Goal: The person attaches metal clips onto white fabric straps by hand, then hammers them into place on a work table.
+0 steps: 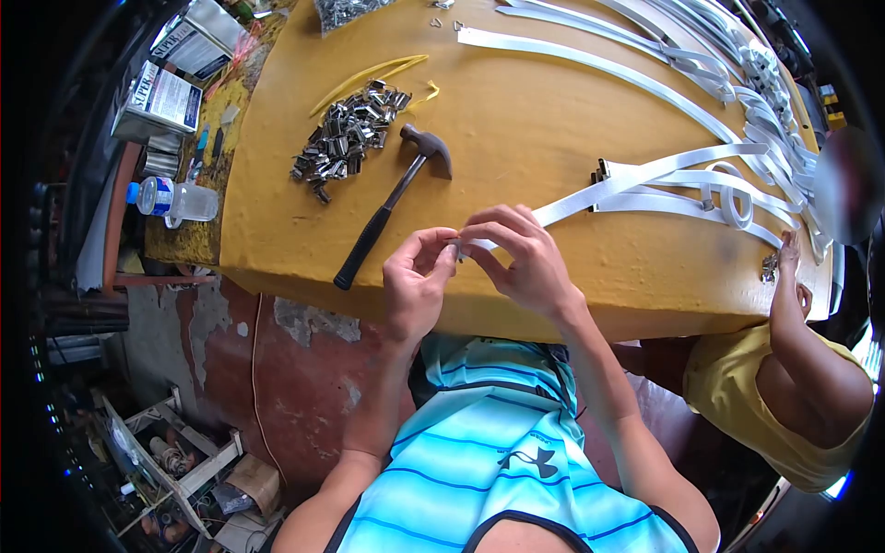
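Near the front edge of the yellow table [516,295], my left hand [419,281] pinches something small at the end of a white strap [576,200]. My right hand [521,253] is closed on the same strap just beside it, with the fingertips of both hands almost touching. The strap runs from my fingers up to the right. A hammer [396,203] with a black handle lies left of my hands. Beyond it is a pile of small metal clips [346,134]. More white straps with dark metal ends [599,172] lie to the right.
A person in a yellow shirt [737,396] is at the right, one hand by the straps. Bundled straps [761,74] fill the far right. At the left stand a water bottle [175,200] and metal cans [166,97]. A yellow cord [369,74] lies behind the clips.
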Demonstrator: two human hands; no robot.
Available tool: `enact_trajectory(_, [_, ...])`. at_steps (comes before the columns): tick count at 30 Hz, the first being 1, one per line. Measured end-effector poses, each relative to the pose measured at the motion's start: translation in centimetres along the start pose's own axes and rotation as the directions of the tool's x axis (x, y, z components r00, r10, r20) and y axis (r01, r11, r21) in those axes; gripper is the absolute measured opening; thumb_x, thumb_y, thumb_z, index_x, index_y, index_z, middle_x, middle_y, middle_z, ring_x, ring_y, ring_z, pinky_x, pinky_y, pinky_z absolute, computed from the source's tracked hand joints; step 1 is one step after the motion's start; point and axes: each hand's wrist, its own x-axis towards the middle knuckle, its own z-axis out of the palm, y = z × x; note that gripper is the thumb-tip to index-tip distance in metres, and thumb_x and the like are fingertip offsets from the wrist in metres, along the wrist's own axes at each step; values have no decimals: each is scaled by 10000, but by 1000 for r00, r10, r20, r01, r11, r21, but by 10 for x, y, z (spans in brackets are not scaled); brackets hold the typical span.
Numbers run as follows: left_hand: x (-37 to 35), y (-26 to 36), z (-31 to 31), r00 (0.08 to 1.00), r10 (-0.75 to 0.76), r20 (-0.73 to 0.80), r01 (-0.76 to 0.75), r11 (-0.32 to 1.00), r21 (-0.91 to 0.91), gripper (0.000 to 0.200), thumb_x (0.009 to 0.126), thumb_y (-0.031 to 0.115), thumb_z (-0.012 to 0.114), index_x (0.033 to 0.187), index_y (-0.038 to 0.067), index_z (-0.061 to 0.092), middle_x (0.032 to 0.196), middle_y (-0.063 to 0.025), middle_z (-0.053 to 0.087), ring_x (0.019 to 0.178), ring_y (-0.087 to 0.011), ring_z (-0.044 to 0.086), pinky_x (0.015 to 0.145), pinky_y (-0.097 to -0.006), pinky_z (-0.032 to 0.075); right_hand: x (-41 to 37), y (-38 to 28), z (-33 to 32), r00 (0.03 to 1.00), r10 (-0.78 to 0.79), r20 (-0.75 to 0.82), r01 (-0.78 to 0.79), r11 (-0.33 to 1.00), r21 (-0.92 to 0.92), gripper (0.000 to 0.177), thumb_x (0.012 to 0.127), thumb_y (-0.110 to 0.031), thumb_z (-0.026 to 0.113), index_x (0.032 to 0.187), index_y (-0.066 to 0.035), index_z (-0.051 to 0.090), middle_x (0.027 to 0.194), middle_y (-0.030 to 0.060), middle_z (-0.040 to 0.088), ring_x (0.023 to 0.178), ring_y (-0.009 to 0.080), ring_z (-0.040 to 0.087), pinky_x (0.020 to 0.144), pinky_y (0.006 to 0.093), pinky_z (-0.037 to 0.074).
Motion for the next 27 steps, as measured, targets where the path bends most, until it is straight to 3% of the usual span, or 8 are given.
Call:
enact_trajectory(4, [0,-3,2,1000,21,-20,-21,1000,-17,152,941,-13,605,1087,-12,644,897,-8,661,725,-31,573,632,-178,458,-3,0,-1,998,45,41,-49,992,113,261,786,-35,762,1030,-87,688,1006,83,662,899,256,630,785,372,511])
enact_trajectory(6, [0,-4,2,999,25,-24,-25,1000,-15,149,941,-12,608,1085,-11,644,897,-7,661,724,-31,572,632,-178,458,-2,-6,-3,987,128,94,-141,979,148,286,771,-59,745,1041,-82,654,982,81,656,957,289,616,872,390,490])
enact_trajectory(8, [1,-3,2,999,33,-29,-33,999,-11,146,940,-11,611,1082,-10,644,898,-6,661,723,-30,570,631,-177,457,0,-8,-5,991,103,91,-114,985,130,296,767,-67,750,1045,-81,650,980,80,657,958,289,614,872,389,489])
enact_trajectory(10, [0,-1,1,1000,13,-19,-13,999,-31,147,939,-8,621,1084,-25,644,956,-40,693,874,-69,643,799,-224,517,1,-8,-5,993,78,86,-88,990,114,305,764,-74,755,1049,-80,645,978,79,658,959,289,612,872,388,489])
enact_trajectory(13, [1,-1,1,1000,21,-12,-22,1000,-22,145,937,-10,622,1079,-29,643,960,-48,695,889,-79,653,813,-231,522,0,-5,-2,995,77,67,-84,991,102,307,757,-82,761,1042,-86,649,977,71,662,941,284,605,863,390,485])
enact_trajectory(19, [2,-1,0,998,56,1,-56,998,-18,146,930,-10,627,1073,-28,647,955,-50,697,871,-78,653,804,-229,522,2,-3,-5,998,51,31,-53,996,73,293,712,-106,793,984,-99,682,900,58,672,874,259,597,808,365,472])
enact_trajectory(27, [3,1,-2,999,19,26,-18,1000,-22,143,932,-14,616,1069,-29,655,931,-44,699,833,-68,644,751,-209,517,5,4,-3,983,158,91,-174,963,207,218,704,-100,783,901,-92,688,832,36,672,798,206,572,763,347,457])
